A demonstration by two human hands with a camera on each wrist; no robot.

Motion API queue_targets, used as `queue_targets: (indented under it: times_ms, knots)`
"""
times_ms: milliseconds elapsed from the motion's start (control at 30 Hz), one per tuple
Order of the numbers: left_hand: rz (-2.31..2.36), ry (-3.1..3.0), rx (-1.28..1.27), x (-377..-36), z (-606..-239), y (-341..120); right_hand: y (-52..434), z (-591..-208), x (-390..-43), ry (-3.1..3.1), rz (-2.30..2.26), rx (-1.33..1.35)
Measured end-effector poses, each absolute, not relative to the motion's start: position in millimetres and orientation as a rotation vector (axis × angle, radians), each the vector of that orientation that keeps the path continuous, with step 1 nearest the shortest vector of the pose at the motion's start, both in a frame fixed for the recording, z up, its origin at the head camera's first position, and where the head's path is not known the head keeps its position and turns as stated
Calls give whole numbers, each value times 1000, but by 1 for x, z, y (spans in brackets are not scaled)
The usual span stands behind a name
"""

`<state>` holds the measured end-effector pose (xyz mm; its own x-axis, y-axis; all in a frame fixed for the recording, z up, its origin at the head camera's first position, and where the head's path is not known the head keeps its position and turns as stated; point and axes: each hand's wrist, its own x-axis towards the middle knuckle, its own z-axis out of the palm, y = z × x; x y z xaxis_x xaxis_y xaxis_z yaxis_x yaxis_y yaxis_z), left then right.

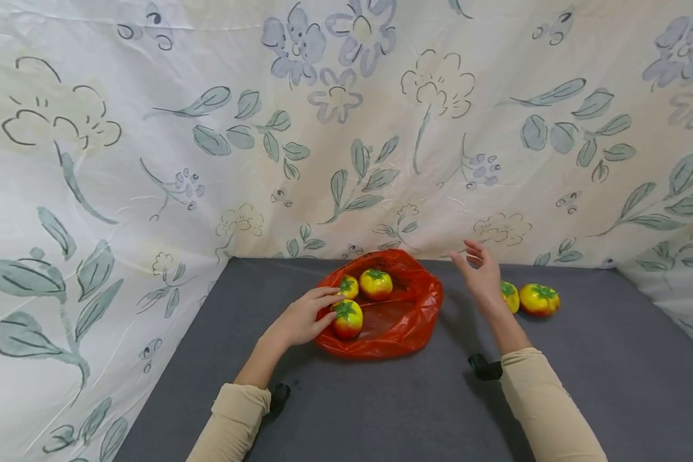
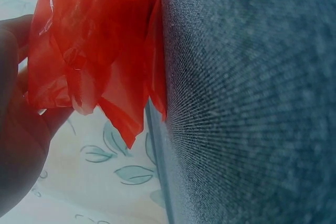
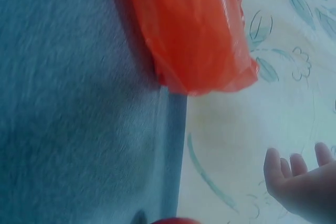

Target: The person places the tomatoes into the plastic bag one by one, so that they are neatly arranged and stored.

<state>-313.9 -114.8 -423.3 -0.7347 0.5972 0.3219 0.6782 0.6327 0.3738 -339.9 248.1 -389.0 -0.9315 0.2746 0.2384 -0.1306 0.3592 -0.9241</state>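
A red plastic bag (image 1: 381,350) lies with its mouth spread on the dark table. Three yellow-and-red tomato-like fruits with green leafy tops sit in it: a front fruit (image 1: 348,324), a back fruit (image 1: 376,285) and a partly covered left fruit (image 1: 348,282). My left hand (image 1: 305,316) reaches over the bag's left rim, thumb and fingers apart beside the front fruit. The bag's wall hides those fingertips in the left wrist view. Raised right of the bag, my right hand (image 1: 480,276) holds nothing, its fingers loosely spread.
Right of my right hand, another such fruit (image 1: 539,299) rests on the table (image 1: 381,410), with a second fruit (image 1: 511,296) partly behind the wrist. A floral cloth (image 1: 335,128) hangs behind and along the sides. Dark wrist-camera mounts sit under both wrists.
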Motion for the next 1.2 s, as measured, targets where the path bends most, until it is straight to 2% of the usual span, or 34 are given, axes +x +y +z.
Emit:
queue_targets:
  times_ms: [1200]
  knots:
    - [-715,-2708,-1055,-315,-425,-114,308,-394,-332,-2133,1531,-434]
